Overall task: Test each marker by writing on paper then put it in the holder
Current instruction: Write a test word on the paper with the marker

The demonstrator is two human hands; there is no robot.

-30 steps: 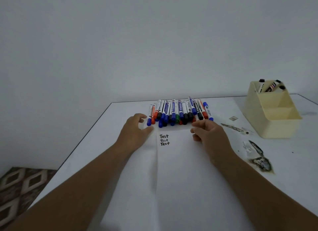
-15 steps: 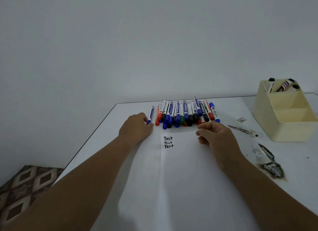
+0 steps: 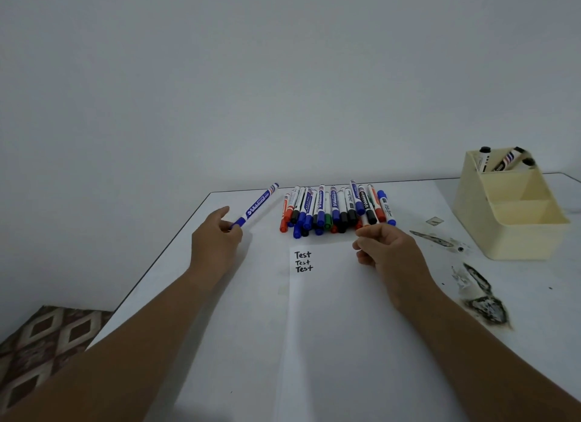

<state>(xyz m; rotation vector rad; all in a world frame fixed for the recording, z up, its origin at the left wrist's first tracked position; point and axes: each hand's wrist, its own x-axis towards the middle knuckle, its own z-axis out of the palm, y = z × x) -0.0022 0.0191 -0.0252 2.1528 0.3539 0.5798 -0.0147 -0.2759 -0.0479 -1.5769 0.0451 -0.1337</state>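
Left of centre in the frame, the left hand (image 3: pixel 217 242) pinches one blue-capped marker (image 3: pixel 258 205) by its cap end, fingers curled round it; the marker is lifted clear of the table (image 3: pixel 195 295) and slants up and to the right, apart from the pile. Right of centre, the right hand (image 3: pixel 386 248) hovers at the near edge of the pile with its fingers curled in; an orange tip shows at the fingertips (image 3: pixel 364 231), but whether they actually grip a marker cannot be told. Between and beyond the two hands lies the pile of markers (image 3: pixel 336 211), roughly twenty of them, side by side and overlapping, with blue, black, red and green caps; an exact count is not possible because they cover one another. Below the pile lies one sheet of paper (image 3: pixel 345 327), and the word "Test" (image 3: pixel 303 261) is written on it three times, one under another, in black. At the right edge of the frame stands one cream holder (image 3: pixel 515 229) with stepped compartments; three markers (image 3: pixel 503 160) stand in its rearmost, tallest compartment. Dark scorch-like stains (image 3: pixel 481 299) mark the table between the paper and the holder.
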